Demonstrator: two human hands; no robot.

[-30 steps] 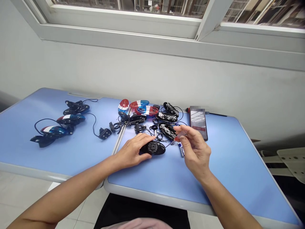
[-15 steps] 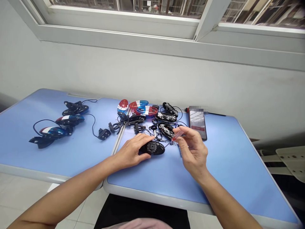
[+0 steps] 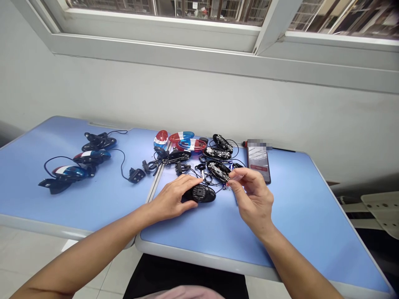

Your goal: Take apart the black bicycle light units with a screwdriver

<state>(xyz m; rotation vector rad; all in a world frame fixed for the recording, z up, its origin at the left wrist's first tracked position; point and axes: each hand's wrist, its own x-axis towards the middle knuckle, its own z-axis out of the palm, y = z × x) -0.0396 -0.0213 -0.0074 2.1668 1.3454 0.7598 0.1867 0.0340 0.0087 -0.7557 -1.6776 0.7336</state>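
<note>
My left hand [image 3: 174, 197] is closed on a black oval bike light housing [image 3: 208, 194], which lies on the blue table with a round ribbed mount facing up. Between the thumb and fingertips of my right hand [image 3: 254, 191] is a small screwdriver [image 3: 236, 177] with a clear and red handle. Its thin shaft slants down to the left toward the housing's right end; I cannot tell whether the tip sits in a screw. Just behind the housing lies an opened black light body [image 3: 218, 171] with shiny inner parts.
Red, white and blue light covers [image 3: 192, 144] and other opened black bodies [image 3: 217, 153] with cables crowd the back middle. Assembled lights [image 3: 71, 171] rest on the left table, near a button switch [image 3: 136, 175]. A phone [image 3: 258, 160] lies at the back right, below the window wall.
My right hand has turned slightly, and the screwdriver handle shows less between its fingers. My left hand and the housing have stayed in place.
</note>
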